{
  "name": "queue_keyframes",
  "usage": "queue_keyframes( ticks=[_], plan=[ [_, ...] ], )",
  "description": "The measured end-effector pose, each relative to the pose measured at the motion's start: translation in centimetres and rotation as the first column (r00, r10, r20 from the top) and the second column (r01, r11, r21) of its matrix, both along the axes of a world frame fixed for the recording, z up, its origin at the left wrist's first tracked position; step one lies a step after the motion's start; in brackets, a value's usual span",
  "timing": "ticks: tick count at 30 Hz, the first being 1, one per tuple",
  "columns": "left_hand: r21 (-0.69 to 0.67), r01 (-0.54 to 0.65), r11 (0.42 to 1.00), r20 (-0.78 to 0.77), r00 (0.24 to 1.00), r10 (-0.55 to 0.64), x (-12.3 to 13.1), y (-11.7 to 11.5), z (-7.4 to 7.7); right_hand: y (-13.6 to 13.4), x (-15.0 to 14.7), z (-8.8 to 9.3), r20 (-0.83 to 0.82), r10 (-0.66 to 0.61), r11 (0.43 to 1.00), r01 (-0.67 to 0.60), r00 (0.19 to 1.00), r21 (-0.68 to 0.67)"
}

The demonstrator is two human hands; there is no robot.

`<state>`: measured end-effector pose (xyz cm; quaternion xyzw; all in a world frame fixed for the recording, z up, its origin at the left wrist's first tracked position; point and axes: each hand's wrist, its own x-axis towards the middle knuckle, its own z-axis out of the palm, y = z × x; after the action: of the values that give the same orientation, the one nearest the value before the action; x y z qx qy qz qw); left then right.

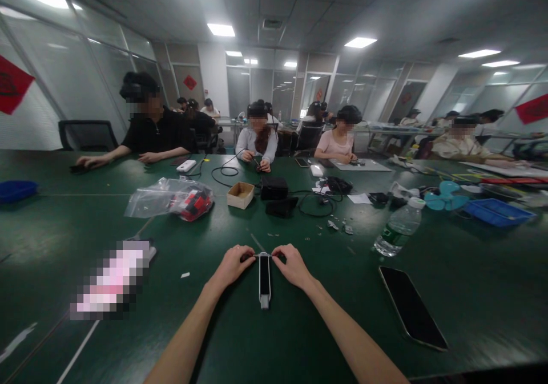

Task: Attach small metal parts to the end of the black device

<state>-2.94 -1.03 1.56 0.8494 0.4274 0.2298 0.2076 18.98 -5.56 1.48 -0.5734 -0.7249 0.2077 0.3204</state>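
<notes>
Strip top btwn left hand, right hand

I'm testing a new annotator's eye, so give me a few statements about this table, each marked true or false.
1. The left hand and the right hand both pinch at the far end of the slim device. True.
2. The phone lies left of the device. False: it lies to its right, screen dark.
3. The small cardboard box is open on top. True.
4. The plastic bag lies on a red table. False: the table is green.
</notes>
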Motion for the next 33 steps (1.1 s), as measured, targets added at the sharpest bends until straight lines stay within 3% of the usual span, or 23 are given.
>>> queue_keyframes(
  ticks=[13, 33],
  plan=[
    [0.047, 0.017, 0.999, -0.012, 1.0, -0.017, 0.08, -0.05, -0.22, 0.31, 0.06, -0.58, 0.028, 0.007, 0.999, -0.008, 1.0, 0.052],
    [0.042, 0.005, 0.999, -0.044, 0.999, -0.003, 0.61, 0.08, -0.22, 0.18, 0.01, -0.04, 0.044, 0.02, 0.999, -0.022, 0.999, 0.043]
  ],
)
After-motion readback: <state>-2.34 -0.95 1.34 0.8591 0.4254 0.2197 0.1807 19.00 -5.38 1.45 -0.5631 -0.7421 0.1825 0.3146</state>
